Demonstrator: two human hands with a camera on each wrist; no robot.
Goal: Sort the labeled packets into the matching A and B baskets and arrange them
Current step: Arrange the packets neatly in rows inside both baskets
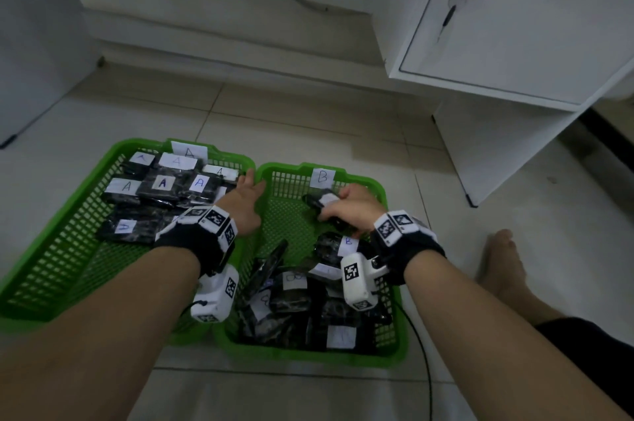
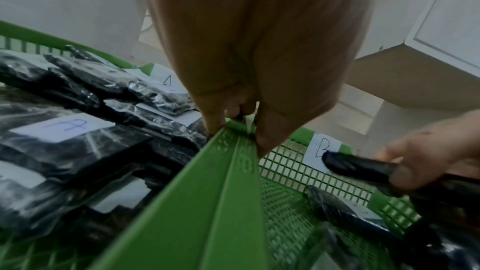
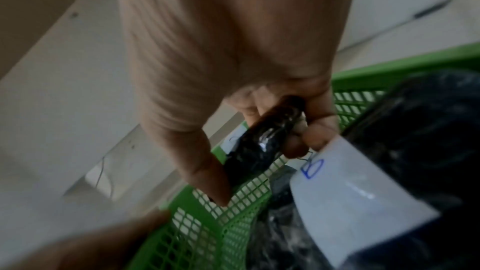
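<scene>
Right hand [image 1: 346,209] gripped black plastic-wrapped packet [image 1: 314,200] above far end of green mesh B basket [image 1: 291,167], presumably for placement there. Left hand [image 1: 245,197] pinched that basket's left rim, likely steadying it.

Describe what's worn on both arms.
Left hand and right hand are ungloved, forearms sleeveless. Each wrist wears a black strap with white blocks bearing black square-pattern markers, plus a white marked camera pod. A thin black cable runs from the right one.
</scene>
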